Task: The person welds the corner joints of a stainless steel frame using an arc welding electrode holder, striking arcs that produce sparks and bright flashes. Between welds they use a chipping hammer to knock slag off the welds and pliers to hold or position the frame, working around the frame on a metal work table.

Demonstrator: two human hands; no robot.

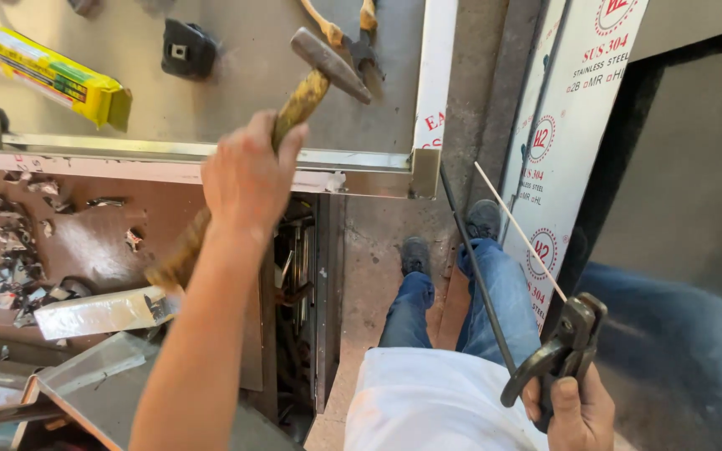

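Standing over the steel workbench, the person looked straight down past their own blue trousers and dark shoes to the concrete floor. Leaning against the wall on the right was a tall stainless sheet in white protective film, close beside the right leg.

The left hand was wrapped fully closed around the wooden handle of a hammer, whose steel head hung above the bench near its corner. A swing from there could have glanced off the bench's bright edge trim, or struck the black block or the yellow packet lying on top; the worn handle might also have turned in the grip.

The right hand was clenched on a dark electrode holder, low beside the right thigh. Its thin welding rod slanted up towards the leaning sheet, and I judged that the tip could have touched or scratched that sheet, or brushed the trouser leg, if the hand had drifted.

Below the bench, torn film scraps littered a lower shelf, loose enough to snag or slide.
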